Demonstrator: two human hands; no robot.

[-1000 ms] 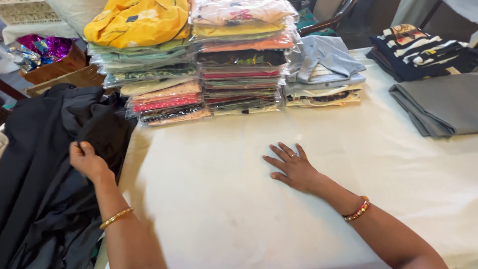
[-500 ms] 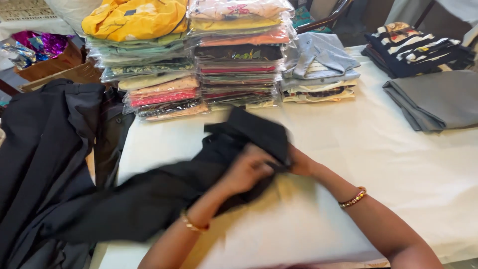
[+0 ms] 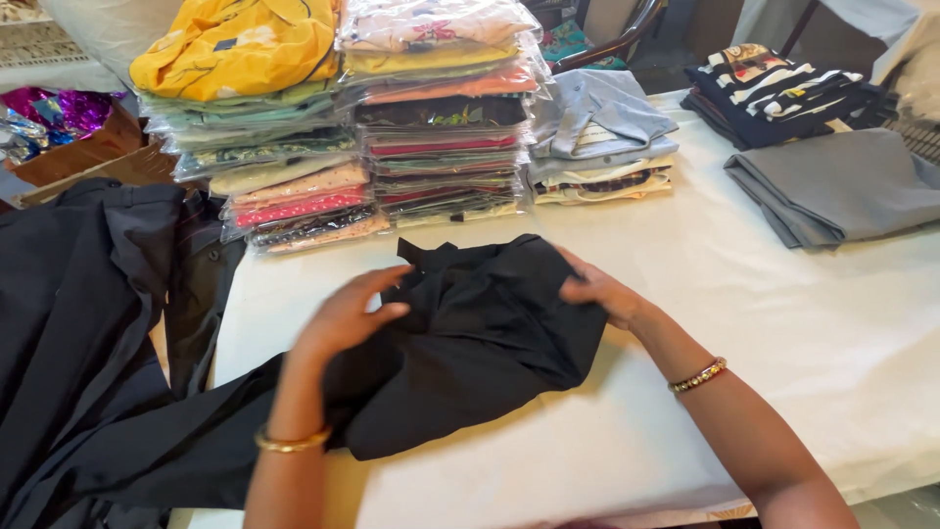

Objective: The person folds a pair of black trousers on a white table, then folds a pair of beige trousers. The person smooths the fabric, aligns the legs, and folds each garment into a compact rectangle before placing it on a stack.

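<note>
**Black cloth bunched mid-table, both hands on it**

Black garment (image 3: 470, 343) lies crumpled at frame centre on the white table cover (image 3: 783, 323), its tail trailing off toward 8 o'clock into a bigger dark fabric heap (image 3: 78, 333) hanging over the table edge. Left hand (image 3: 348, 313) sits at the garment's 9 o'clock edge, fingers curled, thumb pressing into the cloth; looks like a loose pinch, though I can't tell how firm. Right hand (image 3: 597, 289) at the 2 o'clock edge, fingers closed over a fold, gripping the hem. Gold bangle on each wrist.

To do this well, judging from the pic: pull the two held edges apart so the bunch flattens, keep the cloth low on the table, and free the trailing end from the heap so it doesn't drag. Find seams/corners before making any crease.

Surface: white cover, smooth, w/ plenty of bare area at 4 o'clock. At 12 o'clock, two tall stacks of plastic-bagged folded clothes (image 3: 441, 118), a yellow piece (image 3: 235, 44) topping the left one. Pale blue folded shirts (image 3: 602, 127) at 1 o'clock. Grey folded cloth (image 3: 842, 186) and a striped dark stack (image 3: 774, 88) at 2 o'clock. Cardboard box w/ shiny purple wrap (image 3: 59, 113) at 10 o'clock. Rm bkgd: chair frame behind the stacks, otherwise unclear.
</note>
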